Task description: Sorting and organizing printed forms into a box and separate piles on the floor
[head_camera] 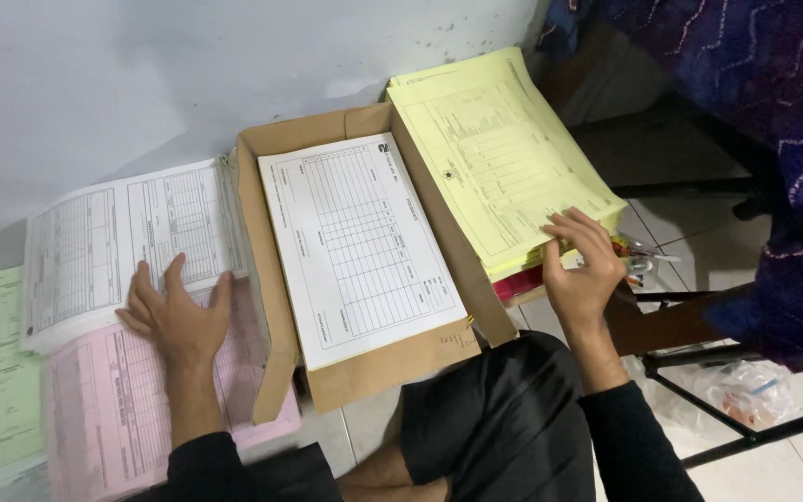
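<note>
— Where are the hands?
— Left hand [177,311] flat, fingers spread, on the pink forms [118,404]; right hand [580,265] pinching a yellow sheet's corner on the yellow stack [499,158].
— Next?
— Likely lifting it cleanly, past the cardboard box [364,372].

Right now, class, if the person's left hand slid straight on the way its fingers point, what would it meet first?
The left hand lies flat on the pink printed forms, fingers pointing away from the person. Straight on, it would probably first meet the white printed forms that its fingertips already touch.
</note>
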